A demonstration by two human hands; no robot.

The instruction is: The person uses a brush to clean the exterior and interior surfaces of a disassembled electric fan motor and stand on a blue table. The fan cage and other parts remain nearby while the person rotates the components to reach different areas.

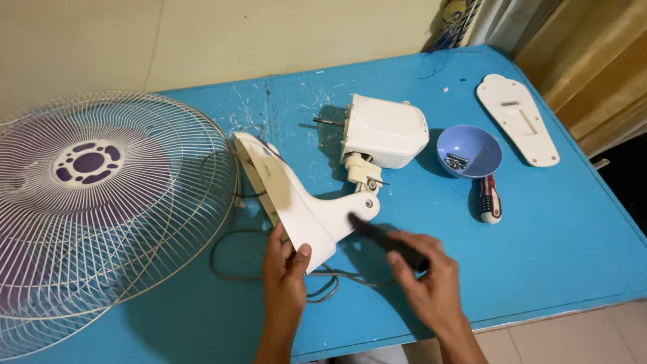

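Head view: on a blue table point(552, 256) by a cream wall point(222, 37), left grip point(284, 269) holds the fan bracket point(303, 209), right grip point(421, 273) a dark tool point(387, 241).

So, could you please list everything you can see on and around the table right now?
table: one, blue, fills the view
fan guard: one, white wire with purple centre, left edge
fan bracket: one, white, table centre, held
motor housing: one, white, joined to the bracket's far end
cable: one, grey, looped beneath the bracket
bowl: one, blue, right of the housing, holding screws
screwdriver: one, red-and-white handle, near side of the bowl
cover plate: one, white, far right
dark tool: one, black, blurred, pointed at the bracket
left hand: gripping the bracket's near end
right hand: holding the dark tool
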